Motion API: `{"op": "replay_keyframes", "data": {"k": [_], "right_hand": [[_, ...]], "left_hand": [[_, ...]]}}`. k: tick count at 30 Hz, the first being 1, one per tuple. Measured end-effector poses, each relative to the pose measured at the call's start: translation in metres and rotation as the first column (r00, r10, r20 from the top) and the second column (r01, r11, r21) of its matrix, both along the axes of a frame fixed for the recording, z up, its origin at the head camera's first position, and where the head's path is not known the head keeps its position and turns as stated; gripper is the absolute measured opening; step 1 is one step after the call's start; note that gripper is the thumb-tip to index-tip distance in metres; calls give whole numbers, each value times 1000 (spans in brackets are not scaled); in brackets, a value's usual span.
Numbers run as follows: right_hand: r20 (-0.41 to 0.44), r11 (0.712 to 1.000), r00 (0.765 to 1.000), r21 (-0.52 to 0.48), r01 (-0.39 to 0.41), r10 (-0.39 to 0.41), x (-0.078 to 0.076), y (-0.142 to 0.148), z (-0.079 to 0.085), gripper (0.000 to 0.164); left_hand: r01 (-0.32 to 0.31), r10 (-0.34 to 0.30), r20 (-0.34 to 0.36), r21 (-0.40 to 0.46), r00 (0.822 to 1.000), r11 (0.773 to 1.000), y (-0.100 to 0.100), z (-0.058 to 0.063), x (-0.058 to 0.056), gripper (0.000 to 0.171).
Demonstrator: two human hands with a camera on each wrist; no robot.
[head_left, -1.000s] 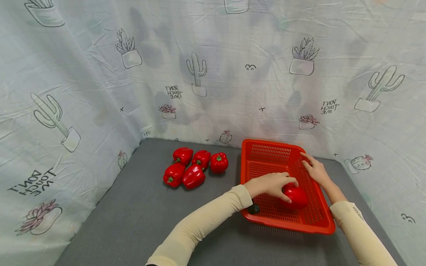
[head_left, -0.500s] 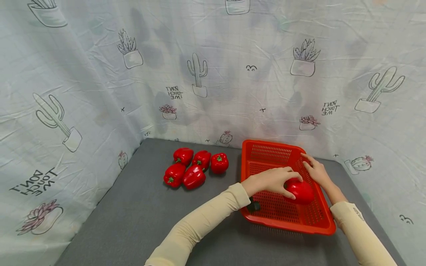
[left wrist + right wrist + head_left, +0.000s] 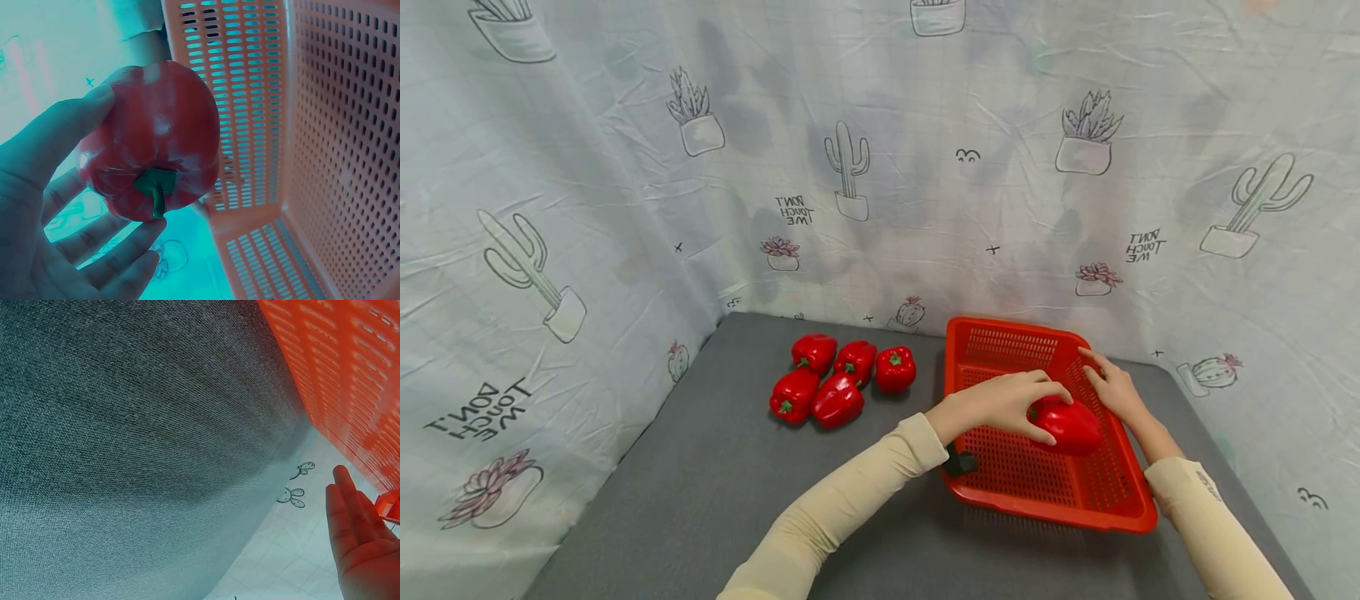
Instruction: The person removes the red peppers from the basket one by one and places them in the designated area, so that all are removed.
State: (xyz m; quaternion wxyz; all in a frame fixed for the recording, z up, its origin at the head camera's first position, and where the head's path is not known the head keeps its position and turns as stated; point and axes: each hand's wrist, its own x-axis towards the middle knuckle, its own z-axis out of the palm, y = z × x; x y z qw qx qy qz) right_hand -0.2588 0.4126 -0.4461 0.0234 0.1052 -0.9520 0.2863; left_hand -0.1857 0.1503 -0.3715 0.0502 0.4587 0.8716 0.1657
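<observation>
My left hand (image 3: pixel 1003 404) grips a glossy red bell pepper (image 3: pixel 1073 429) over the inside of the red plastic basket (image 3: pixel 958 358). Close up in the left wrist view, thumb and fingers lie around the bell pepper (image 3: pixel 156 125), and its green stem faces the camera. My right hand (image 3: pixel 1114 390) is at the basket's right rim, its fingers straight. In the right wrist view these fingers (image 3: pixel 353 512) extend beside the perforated wall.
Several red bell peppers (image 3: pixel 837 400) lie grouped left of the basket on the dark grey tabletop (image 3: pixel 715 500). A pale curtain (image 3: pixel 895 167) with cactus drawings stands behind and along the sides.
My left hand has raised the bell pepper from low in the basket, first shifting it right, then slightly left. The right hand stays at the rim.
</observation>
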Motion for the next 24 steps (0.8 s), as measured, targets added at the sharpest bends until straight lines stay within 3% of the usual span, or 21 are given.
{"op": "replay_keyframes", "data": {"k": [10,24], "right_hand": [[-11,1000,1000,5,3,-3,1,-1,1,47],[-32,1000,999,-3,-12,12,2,0,1,46]], "left_hand": [[-3,4,-4,63,1000,998,-20,7,3,59],[-42,45,-18,131,999,991,-46,4,3,57]]}}
